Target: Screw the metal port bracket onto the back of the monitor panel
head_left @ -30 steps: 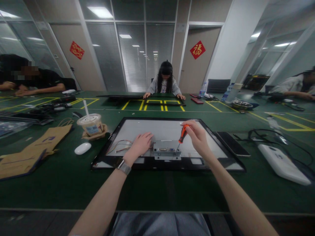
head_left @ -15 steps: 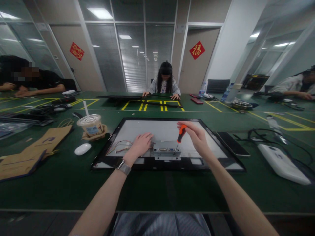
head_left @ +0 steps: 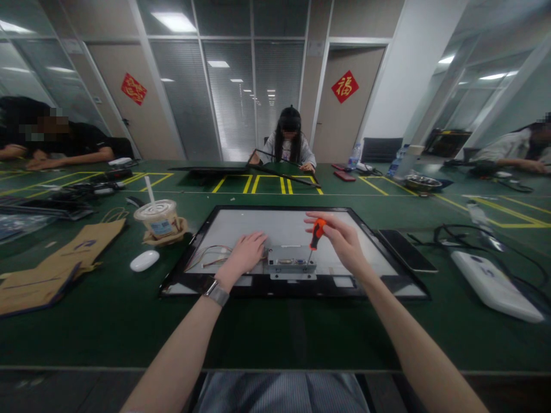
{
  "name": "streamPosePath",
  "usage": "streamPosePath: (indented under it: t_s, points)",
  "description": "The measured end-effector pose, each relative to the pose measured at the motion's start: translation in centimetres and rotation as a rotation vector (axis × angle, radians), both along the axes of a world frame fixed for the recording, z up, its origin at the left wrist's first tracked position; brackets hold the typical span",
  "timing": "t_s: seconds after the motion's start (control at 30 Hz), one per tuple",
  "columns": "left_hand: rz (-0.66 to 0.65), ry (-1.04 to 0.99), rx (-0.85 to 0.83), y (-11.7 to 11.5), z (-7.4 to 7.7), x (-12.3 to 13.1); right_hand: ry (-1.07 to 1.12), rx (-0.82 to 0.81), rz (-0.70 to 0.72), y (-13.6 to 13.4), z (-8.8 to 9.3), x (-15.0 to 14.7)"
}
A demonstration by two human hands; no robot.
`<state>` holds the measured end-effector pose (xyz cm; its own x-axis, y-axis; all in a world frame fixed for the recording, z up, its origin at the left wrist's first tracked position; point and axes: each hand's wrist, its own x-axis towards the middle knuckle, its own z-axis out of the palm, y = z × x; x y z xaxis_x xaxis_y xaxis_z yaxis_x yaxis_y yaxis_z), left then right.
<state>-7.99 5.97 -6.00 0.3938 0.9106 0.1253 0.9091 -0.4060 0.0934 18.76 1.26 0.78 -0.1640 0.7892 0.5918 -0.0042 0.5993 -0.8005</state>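
Below and left of the right hand (head_left: 343, 238), which gripped an orange screwdriver (head_left: 317, 232), a metal box (head_left: 282, 254) sat on the panel (head_left: 258, 222). Near the box's left end the left hand (head_left: 247, 253) lay palm down, fingers outstretched. Doing this well probably called for straightening the slightly tilted shaft (head_left: 310, 256), pressing firmly, and steadying the box against slipping.

Both arms come in from the bottom, left forearm (head_left: 176, 344) and right forearm (head_left: 413, 338) angling toward each other. My left hand (head_left: 248, 252) is palm down, fingers kinda flat and close together. Right hand (head_left: 342, 235)'s raised a bit, gripping, some fingers stretched out leftward.
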Motion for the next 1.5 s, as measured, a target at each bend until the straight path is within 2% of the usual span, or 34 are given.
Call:
streamPosePath:
  t_s: [0.07,0.13,0.27,0.37,0.6,0.83,1.1,1.33,1.5]
  points:
    - [0.003,0.001,-0.002,-0.02,0.05,0.01,0.002,-0.041,0.021,-0.05,-0.02,0.01]
    - [0.006,0.001,-0.004,-0.03,0.1,0.02,-0.002,-0.04,-0.023,0.17,-0.18,0.05]
    - [0.009,-0.003,-0.009,0.0,0.06,-0.03,-0.02,0.047,-0.151,0.78,-0.52,0.16]
    - [0.007,-0.009,-0.01,-0.01,0.03,-0.05,-0.035,0.112,-0.189,0.71,-0.44,0.17]
    - [0.01,-0.019,-0.014,-0.2,0.24,-0.03,-0.025,0.032,-0.084,0.22,-0.3,0.31]
    - [0.005,-0.013,-0.016,-0.06,0.14,0.04,-0.029,0.1,-0.196,0.55,-0.37,0.17]
    - [0.008,-0.01,-0.016,-0.25,0.41,0.13,-0.059,0.032,-0.1,0.14,-0.21,0.2]
    - [0.007,-0.019,-0.02,-0.16,0.24,0.03,-0.057,0.094,-0.173,0.57,-0.31,0.28]
    - [-0.002,-0.021,-0.016,-0.15,0.21,0.03,-0.038,0.011,-0.067,0.36,-0.3,0.36]
